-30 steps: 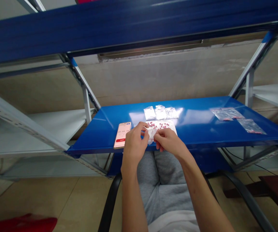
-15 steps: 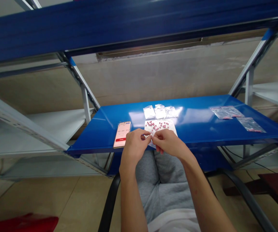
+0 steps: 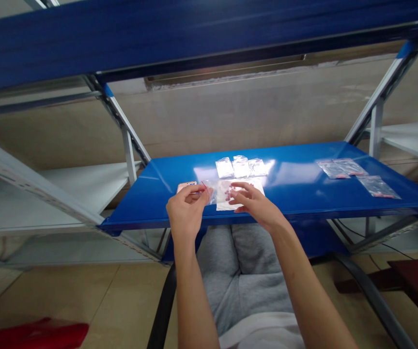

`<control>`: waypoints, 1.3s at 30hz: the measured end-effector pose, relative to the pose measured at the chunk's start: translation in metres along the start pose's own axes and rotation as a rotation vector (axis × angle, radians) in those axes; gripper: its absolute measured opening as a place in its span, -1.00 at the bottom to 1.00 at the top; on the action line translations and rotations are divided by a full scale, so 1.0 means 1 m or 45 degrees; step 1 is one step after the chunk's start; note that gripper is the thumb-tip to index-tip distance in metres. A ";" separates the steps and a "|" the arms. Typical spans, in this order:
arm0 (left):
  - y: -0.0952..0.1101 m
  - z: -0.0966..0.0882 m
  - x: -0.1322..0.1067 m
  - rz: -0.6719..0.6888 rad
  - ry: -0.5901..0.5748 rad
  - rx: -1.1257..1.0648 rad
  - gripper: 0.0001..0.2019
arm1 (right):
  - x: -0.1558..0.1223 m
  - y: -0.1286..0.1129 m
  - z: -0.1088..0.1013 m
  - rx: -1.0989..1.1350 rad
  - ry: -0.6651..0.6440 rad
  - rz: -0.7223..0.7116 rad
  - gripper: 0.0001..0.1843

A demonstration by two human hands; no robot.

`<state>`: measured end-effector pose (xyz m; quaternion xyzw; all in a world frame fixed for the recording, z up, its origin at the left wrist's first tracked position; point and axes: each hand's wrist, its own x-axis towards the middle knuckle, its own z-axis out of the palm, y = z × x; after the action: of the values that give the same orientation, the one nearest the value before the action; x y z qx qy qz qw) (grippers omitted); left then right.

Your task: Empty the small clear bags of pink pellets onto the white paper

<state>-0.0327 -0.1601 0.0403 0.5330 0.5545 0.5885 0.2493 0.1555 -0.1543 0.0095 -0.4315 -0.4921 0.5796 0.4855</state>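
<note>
Thumb and forefinger of the left hand (image 3: 185, 209) are pressed together on the left edge of a small clear bag (image 3: 214, 193), held just above the blue shelf (image 3: 303, 189). The right hand (image 3: 254, 206) has its fingers (image 3: 238, 190) loosely spread at the bag's right edge; whether they touch it cannot be told. Under the bag lies a white sheet (image 3: 257, 183). A phone (image 3: 186, 184) peeks out behind the left hand, and three small bags (image 3: 240, 167) lie just beyond.
</note>
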 end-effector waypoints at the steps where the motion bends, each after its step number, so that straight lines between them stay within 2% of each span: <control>1: -0.001 0.000 0.000 -0.009 -0.016 -0.006 -0.76 | 0.001 0.002 0.003 0.137 -0.084 0.035 -0.41; 4: -0.001 0.002 0.001 -0.038 -0.052 -0.008 -0.76 | 0.006 0.009 0.012 0.402 -0.161 0.028 -0.48; 7: -0.001 0.002 0.000 -0.059 -0.059 -0.022 -0.76 | 0.010 0.014 0.016 0.489 -0.094 -0.050 -0.55; 11: -0.003 0.002 0.001 -0.075 -0.070 -0.050 -0.76 | 0.012 0.016 0.016 0.543 -0.104 -0.038 -0.55; 18: -0.006 -0.003 0.002 -0.119 -0.114 0.006 -0.72 | 0.010 0.016 0.016 0.536 -0.187 0.112 -0.53; 23: -0.008 -0.006 0.002 -0.166 -0.156 0.004 -0.71 | 0.012 0.018 0.015 0.529 -0.163 0.175 -0.63; 33: -0.013 -0.005 0.003 -0.183 -0.165 -0.011 -0.68 | 0.016 0.028 0.012 0.548 -0.165 0.232 -0.70; 39: -0.013 -0.004 0.003 -0.172 -0.172 0.008 -0.70 | 0.018 0.034 0.010 0.491 -0.135 0.203 -0.66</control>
<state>-0.0407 -0.1559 0.0304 0.5336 0.5728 0.5315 0.3235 0.1380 -0.1390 -0.0228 -0.3372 -0.3613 0.7214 0.4851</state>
